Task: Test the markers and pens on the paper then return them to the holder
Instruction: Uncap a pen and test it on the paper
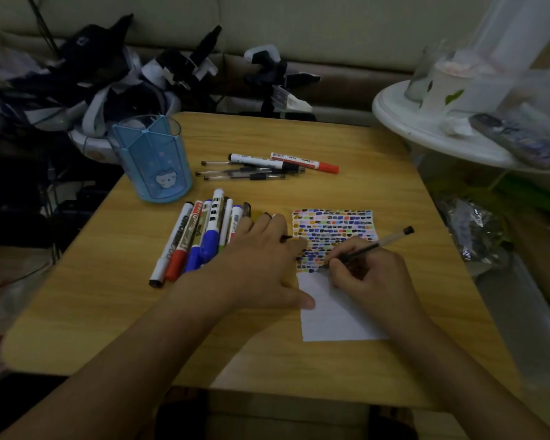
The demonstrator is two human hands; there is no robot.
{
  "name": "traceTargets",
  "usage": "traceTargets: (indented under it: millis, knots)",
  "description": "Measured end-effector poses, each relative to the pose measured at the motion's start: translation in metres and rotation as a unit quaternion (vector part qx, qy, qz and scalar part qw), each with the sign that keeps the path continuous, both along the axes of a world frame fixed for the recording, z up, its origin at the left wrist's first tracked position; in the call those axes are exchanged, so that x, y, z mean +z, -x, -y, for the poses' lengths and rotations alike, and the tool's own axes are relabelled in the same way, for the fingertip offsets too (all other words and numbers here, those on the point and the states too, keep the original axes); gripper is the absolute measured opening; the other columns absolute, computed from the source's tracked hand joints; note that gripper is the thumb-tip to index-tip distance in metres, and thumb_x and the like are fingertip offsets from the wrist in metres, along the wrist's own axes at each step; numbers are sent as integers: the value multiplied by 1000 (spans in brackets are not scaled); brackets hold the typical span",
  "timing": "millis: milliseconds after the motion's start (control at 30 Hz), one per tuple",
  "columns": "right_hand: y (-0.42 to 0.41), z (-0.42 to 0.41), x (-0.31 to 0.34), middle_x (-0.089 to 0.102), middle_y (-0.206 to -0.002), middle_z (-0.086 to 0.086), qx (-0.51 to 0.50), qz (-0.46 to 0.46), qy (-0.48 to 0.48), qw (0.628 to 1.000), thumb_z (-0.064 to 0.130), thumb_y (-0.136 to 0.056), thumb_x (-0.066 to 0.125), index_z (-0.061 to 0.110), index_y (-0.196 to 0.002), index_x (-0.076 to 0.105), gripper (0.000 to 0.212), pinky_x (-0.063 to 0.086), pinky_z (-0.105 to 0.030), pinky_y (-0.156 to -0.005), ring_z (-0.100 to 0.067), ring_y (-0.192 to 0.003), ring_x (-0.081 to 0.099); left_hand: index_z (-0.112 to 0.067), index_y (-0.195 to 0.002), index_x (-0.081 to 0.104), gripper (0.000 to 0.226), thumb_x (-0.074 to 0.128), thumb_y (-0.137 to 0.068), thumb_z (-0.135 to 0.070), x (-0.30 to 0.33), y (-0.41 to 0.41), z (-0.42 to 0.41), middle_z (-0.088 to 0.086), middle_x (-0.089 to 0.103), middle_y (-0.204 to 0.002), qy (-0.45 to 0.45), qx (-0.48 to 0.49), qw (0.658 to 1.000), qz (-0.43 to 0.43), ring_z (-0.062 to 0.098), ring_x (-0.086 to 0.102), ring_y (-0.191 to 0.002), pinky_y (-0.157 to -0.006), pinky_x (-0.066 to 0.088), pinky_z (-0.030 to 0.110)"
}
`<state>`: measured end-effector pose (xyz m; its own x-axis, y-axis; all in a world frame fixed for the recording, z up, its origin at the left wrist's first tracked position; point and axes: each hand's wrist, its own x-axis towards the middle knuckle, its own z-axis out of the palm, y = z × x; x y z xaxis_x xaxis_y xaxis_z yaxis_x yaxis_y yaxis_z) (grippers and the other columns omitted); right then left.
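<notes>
A white sheet of paper point(331, 315) lies on the wooden table point(267, 360), its upper half covered in small coloured marks. My right hand point(369, 271) grips a black gel pen point(381, 242) with its tip on the paper at the lower edge of the marks. My left hand point(261, 258) rests flat, fingers spread, pinning the paper's left edge; a small dark pen cap point(285, 237) seems tucked between its fingers. A blue translucent holder point(153, 160) stands empty at the table's far left. Several markers point(200, 236) lie left of my left hand.
A second group of gel pens and two markers point(267, 166) lies at the table's far middle. Dark clothing and gadget mounts point(178, 68) pile up behind the table. A white round side table point(442, 122) with cups and a remote stands to the right.
</notes>
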<state>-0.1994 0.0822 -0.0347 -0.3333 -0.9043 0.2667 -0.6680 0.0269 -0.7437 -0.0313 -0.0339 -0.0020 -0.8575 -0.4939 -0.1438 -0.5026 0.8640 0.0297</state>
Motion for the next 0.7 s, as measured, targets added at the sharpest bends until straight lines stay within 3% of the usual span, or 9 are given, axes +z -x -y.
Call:
traceTargets:
  millis: [133,267,600,700]
  knots:
    - [0,1,-2,68,-69,16,2,2,-1,1000,12,-87,70,29,-83,69,18,51,-19,-59,-3,-67,66,-32,-152,27,95,44,-76,-86,0,-1,0,4,31,-133,-4,0,1000,-2,23,27,-125,-110,25,45]
    - [1,0,-2,68,-69,15,-8,-1,-3,1000,12,-87,70,28,-82,69,16,49,-15,-57,-2,-68,65,-32,-152,26,95,43,-77,-86,1,0,0,4,30,-135,-3,-2,1000,3,23,27,-126,-110,24,45]
    - [1,0,-1,68,-69,15,4,0,3,1000,14,-87,70,31,-82,69,18,51,-23,-58,-4,-68,65,-31,-151,28,94,44,-76,-86,1,0,-1,4,31,-130,3,-5,1000,0,23,29,-121,-108,27,45]
    - [1,0,-1,68,-70,18,2,-5,4,1000,13,-87,70,35,-81,67,24,49,-16,-57,-2,-69,64,-31,-151,27,95,44,-76,-86,0,0,0,3,31,-131,-2,-4,1000,-2,23,28,-122,-109,27,45]
